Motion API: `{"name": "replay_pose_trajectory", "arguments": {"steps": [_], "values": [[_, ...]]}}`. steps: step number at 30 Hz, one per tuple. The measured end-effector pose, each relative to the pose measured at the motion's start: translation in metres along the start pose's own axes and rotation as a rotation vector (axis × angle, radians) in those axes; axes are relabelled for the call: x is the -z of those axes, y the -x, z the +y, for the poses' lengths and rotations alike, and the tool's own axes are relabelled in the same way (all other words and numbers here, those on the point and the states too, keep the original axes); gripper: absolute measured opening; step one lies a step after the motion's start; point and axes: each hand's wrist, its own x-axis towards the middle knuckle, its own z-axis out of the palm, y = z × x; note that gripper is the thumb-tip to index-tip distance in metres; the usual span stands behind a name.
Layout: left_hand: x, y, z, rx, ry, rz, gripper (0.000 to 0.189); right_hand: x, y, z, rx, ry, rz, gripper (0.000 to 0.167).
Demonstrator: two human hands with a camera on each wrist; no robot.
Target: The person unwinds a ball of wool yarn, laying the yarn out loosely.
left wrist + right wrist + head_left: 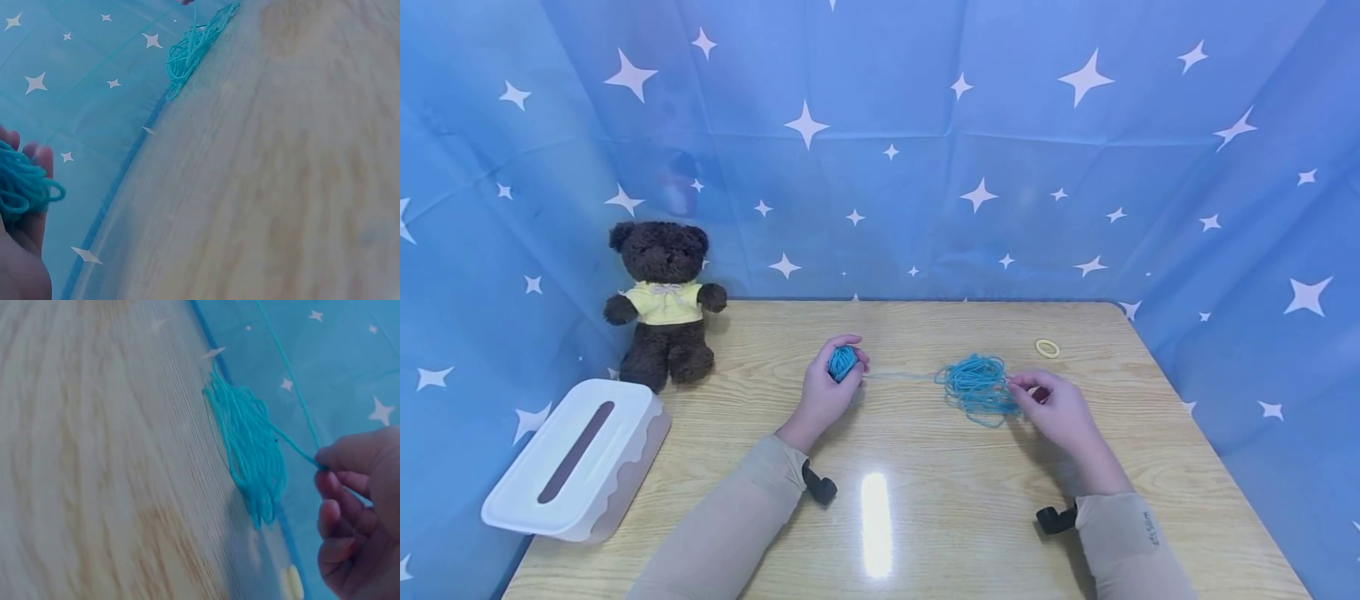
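Observation:
A small ball of blue yarn [842, 363] sits in my left hand [827, 392], with fingers and thumb curled round it. In the left wrist view some loops of this yarn [25, 187] stick out past the palm. My right hand [1060, 410] pinches a strand between thumb and forefinger beside a loose heap of blue yarn [976, 385] on the table. From that pinch, one strand [290, 372] runs taut toward the left, and another part leads down into the heap. The thin line of yarn between the two hands passes above the tabletop.
A pale yellow ring [1047, 348] lies behind my right hand. At the left stand a white lidded box [640, 442] with a slot and a brown teddy bear [664, 354] in a yellow top. A blue star-patterned curtain [895, 175] hangs behind the wooden table [955, 517].

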Motion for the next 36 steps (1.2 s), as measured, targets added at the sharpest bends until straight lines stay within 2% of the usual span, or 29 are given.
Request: {"name": "replay_pose_trajectory", "arguments": {"steps": [5, 12, 14, 17, 21, 26, 30, 36], "values": [[0.001, 0.0, 0.001, -0.019, 0.001, 0.005, 0.038, 0.006, 0.001, 0.004, -0.039, 0.066, -0.077, 0.02], [0.001, 0.001, 0.002, -0.022, -0.009, -0.031, 0.04, 0.01, 0.004, 0.001, -0.074, 0.105, -0.182, 0.017], [0.001, 0.001, 0.002, -0.026, -0.002, -0.054, 0.041, 0.009, 0.005, -0.004, -0.073, 0.12, -0.179, 0.019], [0.0, 0.0, 0.003, -0.035, 0.032, -0.091, 0.042, 0.001, 0.003, -0.015, -0.031, 0.121, -0.129, 0.018], [-0.002, 0.001, 0.005, -0.032, 0.096, -0.124, 0.041, -0.022, -0.002, -0.038, 0.067, 0.068, -0.078, 0.016], [-0.002, 0.001, 0.004, -0.026, 0.153, -0.16, 0.041, -0.06, -0.005, -0.07, 0.134, -0.046, -0.129, 0.029], [-0.001, 0.002, 0.004, -0.023, 0.176, -0.192, 0.042, -0.088, -0.01, -0.094, 0.135, -0.127, -0.212, 0.042], [0.0, 0.002, 0.006, -0.03, 0.186, -0.217, 0.045, -0.121, -0.019, -0.12, 0.109, -0.25, -0.302, 0.046]]}}
